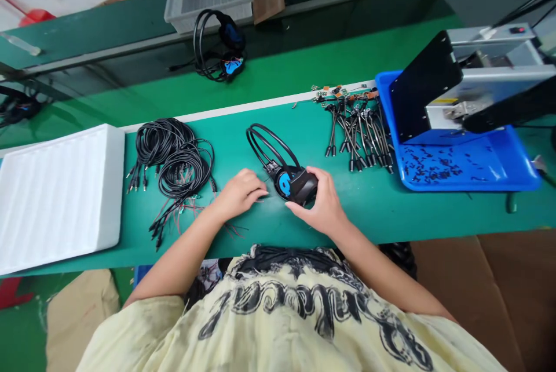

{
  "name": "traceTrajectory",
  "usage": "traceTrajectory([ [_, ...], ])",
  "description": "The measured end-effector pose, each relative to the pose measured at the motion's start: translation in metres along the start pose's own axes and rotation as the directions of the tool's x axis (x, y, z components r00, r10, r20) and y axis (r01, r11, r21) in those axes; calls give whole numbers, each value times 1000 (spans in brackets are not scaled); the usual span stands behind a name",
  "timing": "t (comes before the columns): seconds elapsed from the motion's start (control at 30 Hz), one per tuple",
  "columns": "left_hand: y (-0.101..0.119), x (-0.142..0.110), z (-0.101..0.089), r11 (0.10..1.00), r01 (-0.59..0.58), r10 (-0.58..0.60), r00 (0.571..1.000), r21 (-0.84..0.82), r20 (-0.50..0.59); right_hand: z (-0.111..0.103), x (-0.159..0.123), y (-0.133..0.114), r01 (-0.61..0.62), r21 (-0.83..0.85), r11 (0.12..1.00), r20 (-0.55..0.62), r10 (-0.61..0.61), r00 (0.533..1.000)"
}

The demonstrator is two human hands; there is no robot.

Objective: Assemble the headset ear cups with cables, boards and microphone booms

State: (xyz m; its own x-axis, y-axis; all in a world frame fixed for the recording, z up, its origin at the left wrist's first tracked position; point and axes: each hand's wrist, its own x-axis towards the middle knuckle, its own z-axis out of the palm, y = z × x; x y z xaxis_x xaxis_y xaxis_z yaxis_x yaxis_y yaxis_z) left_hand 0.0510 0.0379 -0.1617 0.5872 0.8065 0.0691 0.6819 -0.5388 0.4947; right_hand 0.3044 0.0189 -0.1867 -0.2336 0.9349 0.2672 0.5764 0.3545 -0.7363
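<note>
We are gripping a black headset (299, 182) by its earcup at mid-frame, the fingers of our right hand (319, 204) curled around it. Our left hand (238, 193) is reaching in beside it, possibly pinching a thin wire, though we cannot tell. Coiled black cables (174, 157) are lying left on the green desk (304, 128), and bundled plug leads (358, 134) right.
</note>
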Motion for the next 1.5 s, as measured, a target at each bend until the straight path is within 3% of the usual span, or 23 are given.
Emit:
traceTrajectory([
  [0.13, -12, -18, 12, 981, 146, -144, 989, 126, -25, 2, -3, -1, 46, -42, 998, -8, -46, 999],
  [0.37, 1, -7, 36, 908, 305, -288, 952, 286, -102, 3, -5, -4, 91, -81, 993, -11, -92, 996],
  [0.53, -4, -6, 24, 876, 333, -324, 942, 348, -86, 4, -7, -1, 89, -72, 993, -17, -90, 996],
  [0.7, -16, -8, 6, 773, 410, -417, 903, 484, -100, 5, -7, -2, 86, -55, 995, -6, -87, 996],
  [0.87, 10, -11, -7, 712, 437, -462, 881, 550, -102, 9, -7, -5, 108, -64, 992, -14, -109, 994],
  [0.97, 38, -10, -8, 735, 402, -384, 911, 546, -154, 12, -5, -6, 106, -62, 992, -19, -107, 994],
  [1.03, 50, -5, -1, 863, 228, -214, 973, 450, -82, 12, -4, -9, 103, -54, 993, -29, -105, 994],
  [1.13, 50, 7, 17, 974, 43, -60, 996, 222, 70, 7, -6, -18, 70, -59, 996, -46, -73, 996],
  [1.27, 36, 14, 27, 993, 32, -43, 994, 112, 101, 0, -29, -30, 2, -61, 998, 57, 2, 998],
  [1.37, 33, 11, 23, 996, 21, -31, 992, 87, 122, -8, -43, -24, 42, -28, 999, 156, -37, 987],
  [1.43, 35, 9, 20, 994, 40, -56, 986, 103, 154, -18, -35, -9, 71, 5, 997, 162, -71, 984],
  [1.5, 37, 9, 19, 992, 41, -63, 982, 120, 178, -32, -7, 13, 42, -37, 998, 90, -39, 995],
])
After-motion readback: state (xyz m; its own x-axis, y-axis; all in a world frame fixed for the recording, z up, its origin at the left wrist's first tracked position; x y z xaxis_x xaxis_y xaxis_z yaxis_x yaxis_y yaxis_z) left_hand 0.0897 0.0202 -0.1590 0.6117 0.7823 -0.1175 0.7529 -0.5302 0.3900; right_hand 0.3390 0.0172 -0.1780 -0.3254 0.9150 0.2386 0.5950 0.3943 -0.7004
